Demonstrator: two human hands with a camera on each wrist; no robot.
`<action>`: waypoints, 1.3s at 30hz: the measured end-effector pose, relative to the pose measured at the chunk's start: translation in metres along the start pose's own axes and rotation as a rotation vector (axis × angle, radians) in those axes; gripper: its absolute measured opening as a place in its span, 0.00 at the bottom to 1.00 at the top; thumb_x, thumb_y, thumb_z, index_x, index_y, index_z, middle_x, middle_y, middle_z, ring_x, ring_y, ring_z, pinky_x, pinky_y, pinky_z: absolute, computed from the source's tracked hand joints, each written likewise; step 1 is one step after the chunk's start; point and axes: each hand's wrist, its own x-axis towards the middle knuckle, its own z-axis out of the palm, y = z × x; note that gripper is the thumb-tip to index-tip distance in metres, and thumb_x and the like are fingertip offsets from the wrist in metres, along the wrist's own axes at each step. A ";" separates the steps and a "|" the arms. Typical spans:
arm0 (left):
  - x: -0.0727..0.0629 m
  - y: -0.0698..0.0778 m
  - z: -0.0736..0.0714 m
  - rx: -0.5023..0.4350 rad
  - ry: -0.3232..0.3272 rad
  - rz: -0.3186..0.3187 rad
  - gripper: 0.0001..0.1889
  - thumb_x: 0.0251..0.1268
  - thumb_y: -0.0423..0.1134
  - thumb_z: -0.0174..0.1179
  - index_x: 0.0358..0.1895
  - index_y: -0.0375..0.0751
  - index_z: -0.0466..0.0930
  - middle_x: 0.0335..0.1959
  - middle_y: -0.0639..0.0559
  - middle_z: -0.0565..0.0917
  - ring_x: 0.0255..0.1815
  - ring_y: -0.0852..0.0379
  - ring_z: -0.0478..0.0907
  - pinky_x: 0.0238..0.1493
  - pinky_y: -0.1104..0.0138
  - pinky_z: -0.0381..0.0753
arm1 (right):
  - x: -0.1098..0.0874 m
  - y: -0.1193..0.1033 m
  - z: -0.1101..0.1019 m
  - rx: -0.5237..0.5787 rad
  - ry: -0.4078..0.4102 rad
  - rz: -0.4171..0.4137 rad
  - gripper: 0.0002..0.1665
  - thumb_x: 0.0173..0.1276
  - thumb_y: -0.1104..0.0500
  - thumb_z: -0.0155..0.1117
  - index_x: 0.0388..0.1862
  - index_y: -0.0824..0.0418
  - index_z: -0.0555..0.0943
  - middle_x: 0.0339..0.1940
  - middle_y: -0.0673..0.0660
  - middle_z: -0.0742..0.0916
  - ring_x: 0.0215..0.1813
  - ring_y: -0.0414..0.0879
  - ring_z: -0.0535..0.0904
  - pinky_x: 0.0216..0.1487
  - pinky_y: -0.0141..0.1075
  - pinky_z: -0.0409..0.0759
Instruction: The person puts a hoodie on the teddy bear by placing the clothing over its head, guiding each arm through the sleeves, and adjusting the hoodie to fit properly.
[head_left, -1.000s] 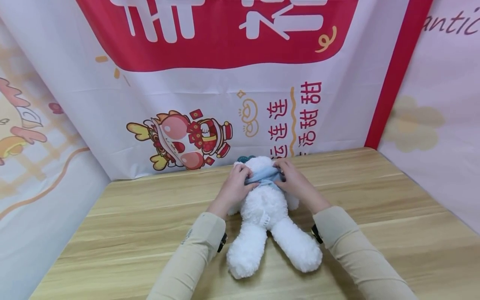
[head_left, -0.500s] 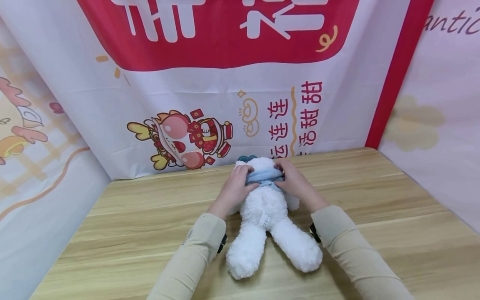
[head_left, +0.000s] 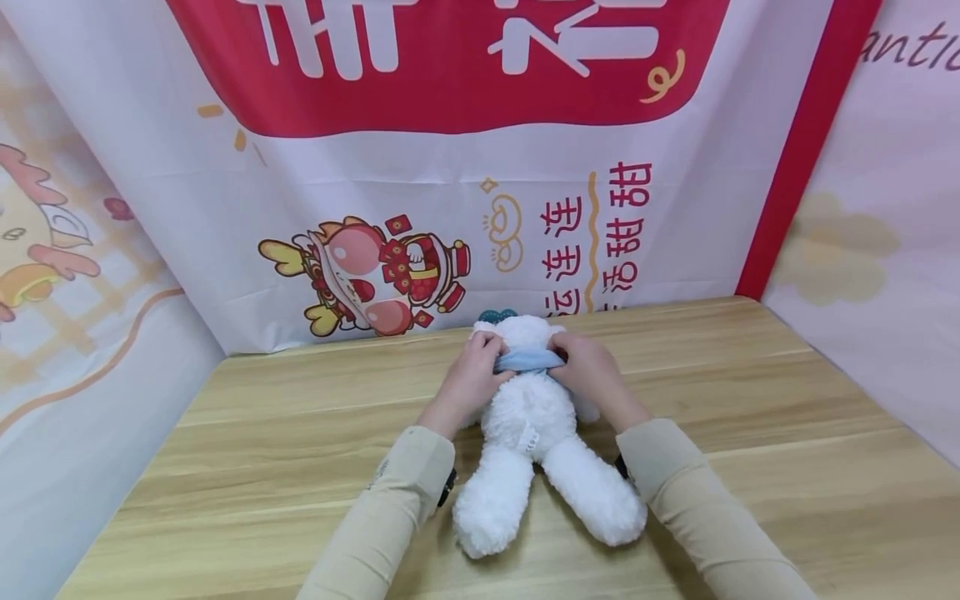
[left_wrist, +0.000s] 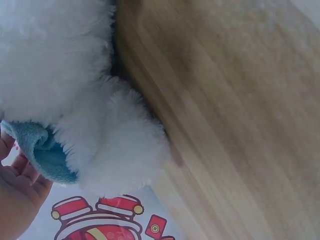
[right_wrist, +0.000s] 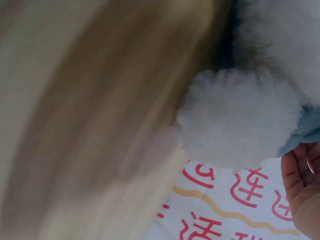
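Head view: left hand (head_left: 472, 368) and right hand (head_left: 591, 368) fingers pinch the scarf (head_left: 528, 360) at the toy (head_left: 528, 412)'s neck. It has straightened, seemingly neater.

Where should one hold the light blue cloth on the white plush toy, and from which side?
Probably at its two side edges: left hand from the left, right hand from the right. The light blue cloth spans the white plush toy as a wide band between head and body, and the left wrist view shows its edge folded open.
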 end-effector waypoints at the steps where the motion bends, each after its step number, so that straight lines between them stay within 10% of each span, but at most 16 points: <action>1: 0.000 0.000 0.001 0.015 -0.001 -0.001 0.13 0.66 0.41 0.60 0.48 0.38 0.74 0.58 0.42 0.70 0.59 0.47 0.71 0.62 0.56 0.73 | 0.000 -0.001 0.000 -0.014 -0.004 -0.018 0.05 0.59 0.63 0.66 0.33 0.60 0.79 0.31 0.56 0.84 0.32 0.47 0.75 0.37 0.40 0.76; 9: -0.001 -0.001 0.005 0.145 0.032 0.030 0.16 0.63 0.40 0.62 0.52 0.39 0.79 0.60 0.43 0.71 0.61 0.47 0.71 0.57 0.55 0.77 | -0.003 0.004 -0.016 0.171 -0.143 -0.124 0.04 0.56 0.65 0.61 0.32 0.59 0.79 0.32 0.55 0.82 0.35 0.45 0.74 0.39 0.36 0.73; 17: -0.001 -0.007 0.000 -0.036 -0.050 -0.020 0.25 0.67 0.44 0.57 0.64 0.37 0.70 0.69 0.46 0.66 0.70 0.49 0.65 0.70 0.55 0.66 | -0.010 0.014 -0.032 0.288 -0.327 -0.169 0.29 0.57 0.65 0.62 0.59 0.71 0.72 0.57 0.68 0.79 0.60 0.60 0.74 0.62 0.51 0.74; 25: -0.006 -0.009 0.000 -0.121 0.087 -0.081 0.23 0.66 0.46 0.60 0.57 0.42 0.64 0.56 0.42 0.69 0.53 0.48 0.74 0.56 0.55 0.77 | -0.015 0.009 -0.024 0.345 -0.129 -0.102 0.24 0.60 0.65 0.64 0.55 0.65 0.70 0.55 0.66 0.73 0.58 0.60 0.73 0.60 0.52 0.75; 31: -0.007 -0.007 0.000 -0.059 0.178 0.000 0.16 0.68 0.46 0.57 0.52 0.43 0.71 0.50 0.46 0.73 0.50 0.50 0.76 0.53 0.57 0.79 | -0.016 0.007 -0.020 0.273 0.005 -0.153 0.05 0.63 0.65 0.61 0.38 0.62 0.76 0.42 0.61 0.82 0.49 0.55 0.79 0.53 0.49 0.79; 39: -0.011 -0.006 -0.001 -0.042 0.276 0.137 0.13 0.63 0.48 0.62 0.43 0.43 0.77 0.46 0.47 0.75 0.44 0.52 0.77 0.47 0.59 0.80 | -0.017 0.005 -0.021 0.296 -0.004 -0.138 0.03 0.67 0.65 0.53 0.37 0.61 0.68 0.29 0.56 0.76 0.33 0.46 0.72 0.35 0.35 0.72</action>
